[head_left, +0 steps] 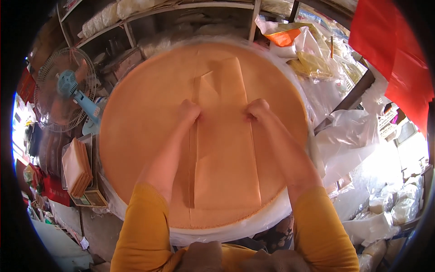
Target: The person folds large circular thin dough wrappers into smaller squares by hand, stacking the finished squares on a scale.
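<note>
A long folded tan-orange sheet (226, 158) lies lengthwise over a large round stack of the same colour (140, 104). Whether the material is paper, cloth or food I cannot tell. The sheet's far end has an uneven flap with one corner turned over. My left hand (190, 111) is closed at its left long edge, a little beyond the middle. Opposite it, my right hand (258, 109) is closed at the right long edge. The fingertips of both hands are mostly hidden under the knuckles.
Clear plastic film (272, 217) wraps the round stack's rim. A blue fan (68, 84) stands at the left, above a tray of folded tan packets (77, 167). Plastic bags (346, 140) crowd the right side, under a hanging red sheet (392, 45). Shelves (190, 6) line the back.
</note>
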The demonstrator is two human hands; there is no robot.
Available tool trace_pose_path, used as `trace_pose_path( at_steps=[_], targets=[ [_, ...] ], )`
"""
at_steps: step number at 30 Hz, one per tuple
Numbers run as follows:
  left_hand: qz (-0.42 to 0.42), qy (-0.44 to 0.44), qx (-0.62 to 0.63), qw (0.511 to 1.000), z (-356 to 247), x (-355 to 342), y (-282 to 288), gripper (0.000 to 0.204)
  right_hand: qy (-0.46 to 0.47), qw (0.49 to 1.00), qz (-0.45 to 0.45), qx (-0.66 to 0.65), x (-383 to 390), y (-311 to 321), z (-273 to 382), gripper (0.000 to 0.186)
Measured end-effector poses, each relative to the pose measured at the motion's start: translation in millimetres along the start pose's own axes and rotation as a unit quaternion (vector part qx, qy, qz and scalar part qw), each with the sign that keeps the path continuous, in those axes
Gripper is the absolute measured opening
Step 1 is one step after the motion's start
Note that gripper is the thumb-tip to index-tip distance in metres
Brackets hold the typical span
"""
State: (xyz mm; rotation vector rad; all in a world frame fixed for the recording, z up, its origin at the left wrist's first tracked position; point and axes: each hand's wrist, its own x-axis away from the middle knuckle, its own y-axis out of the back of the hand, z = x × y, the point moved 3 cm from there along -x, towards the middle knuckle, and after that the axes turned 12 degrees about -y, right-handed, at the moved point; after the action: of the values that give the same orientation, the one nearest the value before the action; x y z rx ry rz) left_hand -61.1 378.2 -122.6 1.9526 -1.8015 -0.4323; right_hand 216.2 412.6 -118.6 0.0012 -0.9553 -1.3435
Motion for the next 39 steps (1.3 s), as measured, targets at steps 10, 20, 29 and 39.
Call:
trace_pose_path(
  at_steps=[10, 20, 29, 39],
  targets=[
    [-0.107, -0.278, 0.049, 0.953, 22.2, 56.0, 4.9, 0.009, 0.098, 0.968, -0.018, -0.232, 21.4, -11.8, -31.1, 0.007],
    [0.059, -0.364, -0.240, 0.898, 5.0, 227.8, -6.0, 0.058, 0.202, 0.951, -0.226, 0.065, 166.6, 7.7, -77.8, 0.030],
    [0.183, -0.357, -0.384, 0.832, -2.4, 295.4, -31.6, 0.083, 0.278, 0.914, -0.228, 0.187, 209.6, -56.8, -109.4, 0.051],
    [0.191, -0.398, -0.415, 0.796, -5.2, 299.2, -23.3, 0.061, 0.463, 0.780, -0.184, 0.378, 192.1, -64.3, -127.5, 0.065]
  ],
)
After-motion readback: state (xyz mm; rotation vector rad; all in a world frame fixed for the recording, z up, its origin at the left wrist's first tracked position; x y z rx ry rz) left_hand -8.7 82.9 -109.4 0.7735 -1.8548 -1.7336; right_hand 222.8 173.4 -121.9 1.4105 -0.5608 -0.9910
